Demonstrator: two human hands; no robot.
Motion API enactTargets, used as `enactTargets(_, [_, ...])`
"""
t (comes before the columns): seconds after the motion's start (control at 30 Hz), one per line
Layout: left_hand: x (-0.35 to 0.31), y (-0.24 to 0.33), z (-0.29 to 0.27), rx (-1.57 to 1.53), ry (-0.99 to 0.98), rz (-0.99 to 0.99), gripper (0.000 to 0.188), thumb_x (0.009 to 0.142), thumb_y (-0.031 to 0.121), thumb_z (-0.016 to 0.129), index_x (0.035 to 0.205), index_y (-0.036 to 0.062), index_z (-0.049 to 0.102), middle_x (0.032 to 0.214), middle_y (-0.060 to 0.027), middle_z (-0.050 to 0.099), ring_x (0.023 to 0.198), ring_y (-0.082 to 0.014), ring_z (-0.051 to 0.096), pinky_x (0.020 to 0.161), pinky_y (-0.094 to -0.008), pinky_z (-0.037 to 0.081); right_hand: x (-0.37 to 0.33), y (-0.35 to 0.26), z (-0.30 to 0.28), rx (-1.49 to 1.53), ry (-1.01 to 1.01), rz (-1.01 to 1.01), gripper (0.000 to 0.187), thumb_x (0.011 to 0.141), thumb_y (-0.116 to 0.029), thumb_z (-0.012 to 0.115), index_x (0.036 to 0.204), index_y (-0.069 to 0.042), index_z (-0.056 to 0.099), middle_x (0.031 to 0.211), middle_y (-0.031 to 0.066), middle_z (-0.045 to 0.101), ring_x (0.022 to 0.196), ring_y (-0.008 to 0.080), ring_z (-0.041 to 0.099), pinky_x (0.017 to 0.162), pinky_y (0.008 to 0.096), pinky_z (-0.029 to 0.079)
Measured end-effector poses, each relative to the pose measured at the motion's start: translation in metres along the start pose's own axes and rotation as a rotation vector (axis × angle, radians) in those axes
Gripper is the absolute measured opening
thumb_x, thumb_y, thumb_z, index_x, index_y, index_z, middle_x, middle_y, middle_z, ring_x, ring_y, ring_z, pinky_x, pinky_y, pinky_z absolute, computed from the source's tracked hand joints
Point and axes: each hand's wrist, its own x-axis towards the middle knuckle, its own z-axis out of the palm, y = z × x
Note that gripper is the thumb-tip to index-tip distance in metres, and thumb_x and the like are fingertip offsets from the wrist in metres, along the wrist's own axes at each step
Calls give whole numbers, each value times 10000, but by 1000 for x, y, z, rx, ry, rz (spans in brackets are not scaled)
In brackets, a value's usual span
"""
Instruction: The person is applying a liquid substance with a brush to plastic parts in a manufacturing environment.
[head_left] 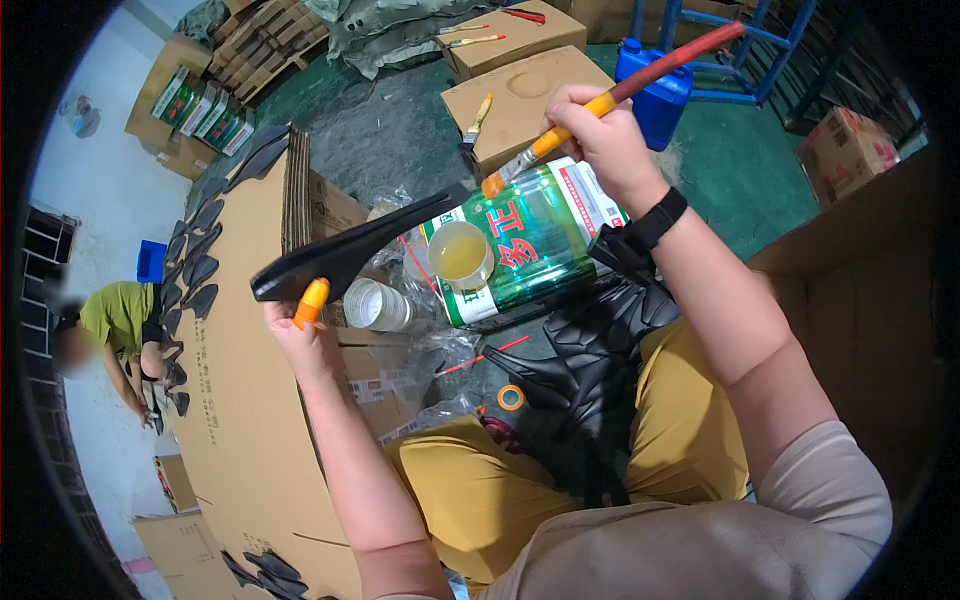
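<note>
My right hand (607, 135) grips a paintbrush (565, 128) with a yellow and dark red handle. The brush's orange-tinted bristles hover over a green metal can, close to the thin end of a long black moulded piece (365, 240). That piece is held at its broad end by my left hand (303, 335), which has an orange cover on one finger. A white cup (462, 256) of yellowish liquid stands on the green can (545, 240). Beside the can is a stack of white cups (378, 304). More black moulded pieces (600, 345) lie in a pile near my knees.
A large cardboard surface (245, 400) runs along my left, with several black pieces along its far edge. Ahead are cardboard boxes (520, 95) with brushes on top and a blue jerrycan (655, 95). An orange tape roll (510, 397) lies below. At far left another person (120, 320) bends down.
</note>
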Motion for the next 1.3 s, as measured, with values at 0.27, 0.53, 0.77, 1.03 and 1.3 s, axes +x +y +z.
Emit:
enactTargets(0.27, [9, -3, 8, 83, 227, -82, 370, 815, -38, 380, 1175, -49, 464, 1137, -127, 547, 1057, -192, 543, 940, -311, 418, -6, 69, 71, -427, -293, -57, 214, 758, -241, 655, 745, -30, 620, 696, 119, 611, 671, 250, 603, 630, 338, 460])
enactTargets(0.53, [12, -3, 15, 114, 319, -177, 369, 800, -35, 397, 1158, -47, 489, 1108, -124, 569, 1019, -184, 559, 921, -297, 419, -3, 80, 87, -462, -353, -73, 180, 719, -179, 679, 750, -11, 623, 709, 171, 614, 676, 311, 610, 633, 364, 472])
enactTargets(0.77, [13, -11, 11, 111, 296, -238, 352, 787, -28, 438, 1131, -41, 512, 1072, -102, 591, 971, -151, 569, 872, -263, 422, 6, 67, 70, -446, -213, -57, 175, 743, -183, 580, 737, -16, 634, 651, 128, 603, 631, 239, 607, 606, 332, 471])
enactTargets(1.03, [13, -15, 39, 56, 182, -312, 305, 814, 3, 473, 1110, -45, 532, 1027, -106, 610, 962, -179, 592, 875, -288, 444, -1, 1, 75, 154, -53, 7, 210, 827, -186, 581, 705, -24, 634, 583, -20, 539, 541, 57, 493, 487, 219, 374])
enactTargets(1.3, [9, -11, 43, -166, 266, -449, 233, 804, -11, 517, 1034, -35, 546, 967, -104, 617, 858, -161, 614, 762, -266, 489, -5, 16, 74, -103, -90, -283, 196, 799, -192, 598, 716, -16, 617, 587, 32, 558, 549, 117, 515, 511, 274, 399])
